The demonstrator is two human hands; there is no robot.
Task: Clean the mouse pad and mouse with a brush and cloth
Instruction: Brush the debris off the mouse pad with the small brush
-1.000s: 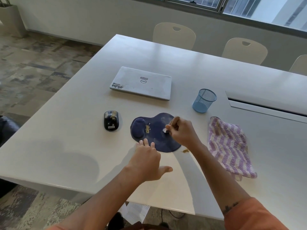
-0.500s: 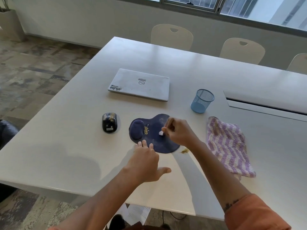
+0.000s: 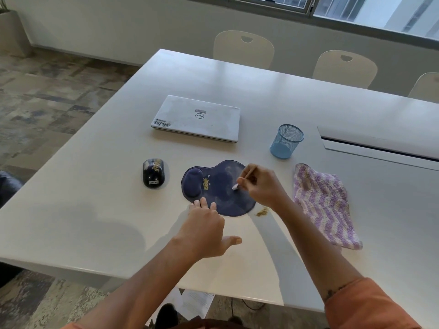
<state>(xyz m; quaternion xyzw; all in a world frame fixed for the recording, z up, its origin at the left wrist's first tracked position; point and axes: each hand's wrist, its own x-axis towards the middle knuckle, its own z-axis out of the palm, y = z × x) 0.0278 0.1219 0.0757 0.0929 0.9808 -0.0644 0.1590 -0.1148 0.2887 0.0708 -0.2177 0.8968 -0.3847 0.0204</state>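
Mouse pad [image 3: 219,186] under flat left hand [image 3: 204,230] and right hand [image 3: 264,186] gripping brush [image 3: 242,180]; blue mesh cup [image 3: 286,141] beside.

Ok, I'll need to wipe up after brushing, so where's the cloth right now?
In the head view the striped cloth lies flat on the white table, just right of the right hand and below the blue mesh cup.

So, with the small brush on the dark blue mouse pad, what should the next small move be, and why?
Probably sweep the small brush, pinched by the right hand, left toward the yellowish crumbs beside the wrist rest. They remain on the dark blue mouse pad, which the left hand steadies at its near edge.
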